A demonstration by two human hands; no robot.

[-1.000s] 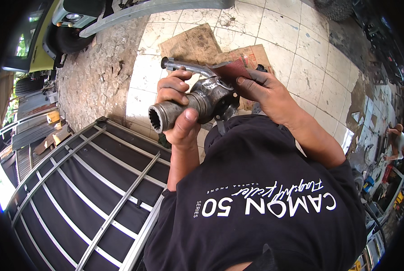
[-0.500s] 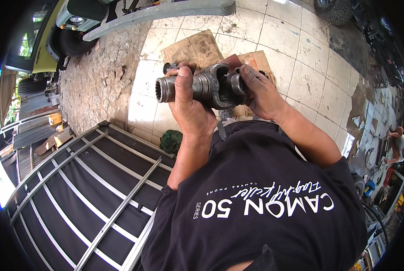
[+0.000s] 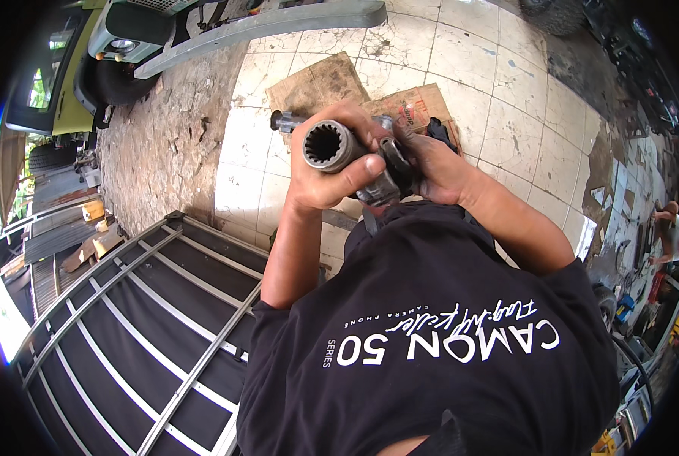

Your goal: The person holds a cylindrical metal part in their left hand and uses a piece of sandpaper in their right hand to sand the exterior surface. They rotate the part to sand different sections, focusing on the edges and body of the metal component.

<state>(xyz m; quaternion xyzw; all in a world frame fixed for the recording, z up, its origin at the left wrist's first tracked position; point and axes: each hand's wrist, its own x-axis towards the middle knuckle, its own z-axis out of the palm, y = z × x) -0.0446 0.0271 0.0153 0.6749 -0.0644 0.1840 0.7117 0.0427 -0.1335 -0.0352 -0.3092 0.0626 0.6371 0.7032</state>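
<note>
My left hand (image 3: pixel 317 186) is wrapped round the splined sleeve of a dark metal slip yoke (image 3: pixel 345 146), its thumb across the near side. The toothed, hollow end of the sleeve points up toward me. Closed on the forked joint end (image 3: pixel 395 161) is my right hand (image 3: pixel 440 169), whose fingers partly hide it. Both hands hold the part in front of my waist. A short metal cylinder (image 3: pixel 282 121) shows just past my left hand; I cannot tell what it rests on.
Flattened cardboard (image 3: pixel 317 82) lies on the cracked floor tiles (image 3: pixel 468 53), with a black object (image 3: pixel 440 131) near its right side. A metal-barred dark panel (image 3: pixel 150 334) fills the lower left. A grey bumper (image 3: pixel 279 34) crosses the top. Another person (image 3: pixel 667 228) is at far right.
The slip yoke has turned from lying sideways to showing its splined opening upward. My left hand has shifted right, closer to my right hand.
</note>
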